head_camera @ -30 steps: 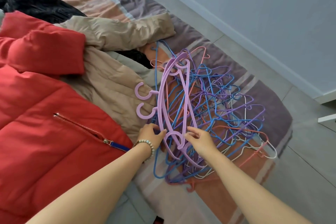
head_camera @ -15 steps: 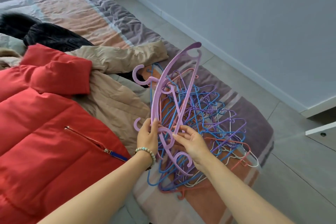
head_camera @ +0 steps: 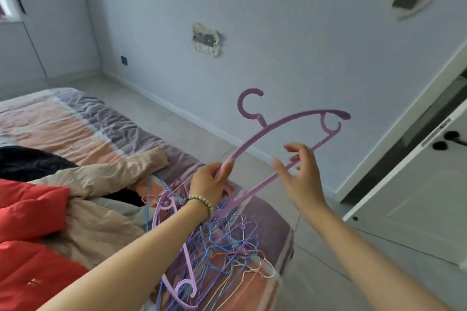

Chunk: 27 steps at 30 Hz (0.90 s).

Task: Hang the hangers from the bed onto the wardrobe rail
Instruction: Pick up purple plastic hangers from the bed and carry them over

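My left hand (head_camera: 209, 184) grips the lower left end of a lilac plastic hanger (head_camera: 283, 124) and holds it in the air above the bed's corner, hook (head_camera: 246, 106) pointing up. My right hand (head_camera: 300, 174) has its fingers spread and loose at the hanger's lower bar, which runs between them. Under my left forearm, a tangled pile of blue, purple, pink and white wire hangers (head_camera: 222, 247) lies on the bed (head_camera: 101, 131), with another lilac plastic hanger (head_camera: 174, 209) on top. No wardrobe rail shows.
A red padded jacket (head_camera: 30, 235), a beige jacket (head_camera: 101, 179) and a black garment (head_camera: 25, 161) cover the bed's left side. A white door with black handles (head_camera: 417, 184) stands at the right. Grey floor tiles (head_camera: 192, 129) run between bed and wall.
One lilac hanger went from lying on the pile to being lifted up and to the right, held level in the air. The view has swung up from the bed towards the wall and door.
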Tool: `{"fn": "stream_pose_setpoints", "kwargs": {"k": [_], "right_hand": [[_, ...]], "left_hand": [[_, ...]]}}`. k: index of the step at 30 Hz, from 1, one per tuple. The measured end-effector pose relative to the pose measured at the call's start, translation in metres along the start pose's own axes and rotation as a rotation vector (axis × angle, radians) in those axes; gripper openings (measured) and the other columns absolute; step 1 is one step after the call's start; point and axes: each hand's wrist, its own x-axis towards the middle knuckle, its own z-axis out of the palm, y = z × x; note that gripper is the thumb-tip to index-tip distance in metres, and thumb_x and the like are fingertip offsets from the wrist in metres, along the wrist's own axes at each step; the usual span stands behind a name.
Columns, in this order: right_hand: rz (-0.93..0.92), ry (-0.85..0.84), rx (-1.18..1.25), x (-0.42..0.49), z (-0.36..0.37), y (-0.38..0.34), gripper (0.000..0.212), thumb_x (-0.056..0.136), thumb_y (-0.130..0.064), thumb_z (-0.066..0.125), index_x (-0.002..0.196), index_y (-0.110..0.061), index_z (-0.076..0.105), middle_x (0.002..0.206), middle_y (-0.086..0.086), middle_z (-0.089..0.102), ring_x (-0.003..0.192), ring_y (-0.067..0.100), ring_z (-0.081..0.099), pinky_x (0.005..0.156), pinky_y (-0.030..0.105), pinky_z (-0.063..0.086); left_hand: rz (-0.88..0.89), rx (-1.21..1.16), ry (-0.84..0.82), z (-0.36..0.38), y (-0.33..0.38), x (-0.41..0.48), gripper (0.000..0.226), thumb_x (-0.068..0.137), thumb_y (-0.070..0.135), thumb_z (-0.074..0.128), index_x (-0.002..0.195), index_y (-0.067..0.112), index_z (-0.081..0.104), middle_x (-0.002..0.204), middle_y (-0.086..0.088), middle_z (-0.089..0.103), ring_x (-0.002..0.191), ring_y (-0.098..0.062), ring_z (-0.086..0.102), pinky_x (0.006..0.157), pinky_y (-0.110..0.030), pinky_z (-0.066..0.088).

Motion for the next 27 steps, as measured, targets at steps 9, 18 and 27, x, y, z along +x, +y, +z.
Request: {"fn": "stream_pose_setpoints", "kwargs": {"k": [9,18,27], "right_hand": [[0.019,-0.081,-0.033,0.034,-0.142,-0.051,0.034,0.091,-0.036,0.057,0.119,-0.016,0.061,0.104,-0.001,0.069,0.098,0.012,0.062,0.094,0.028,0.049],[0.063,-0.255,-0.018,0.023,-0.221,-0.082,0.012,0.087,-0.022,0.065,0.095,-0.018,0.073,0.089,-0.004,0.074,0.083,0.000,0.068,0.077,0.008,0.044],[0.066,-0.292,-0.022,0.010,-0.262,-0.108,0.016,0.088,-0.027,0.064,0.090,-0.014,0.074,0.093,-0.007,0.075,0.099,0.002,0.066,0.096,0.021,0.037]], "left_hand": [[0.188,0.357,-0.257,0.029,0.112,-0.016,0.056,0.083,0.058,0.049,0.049,0.014,0.045,0.041,0.003,0.060,0.038,-0.003,0.056,0.048,-0.018,0.041],[0.294,0.406,-0.343,0.033,0.164,-0.033,0.058,0.078,0.064,0.050,0.046,0.016,0.045,0.044,0.001,0.063,0.052,-0.020,0.064,0.062,-0.035,0.055],[0.335,0.388,-0.387,0.034,0.210,-0.051,0.059,0.080,0.059,0.052,0.046,0.015,0.038,0.044,-0.002,0.062,0.045,-0.014,0.059,0.053,-0.022,0.046]]}}
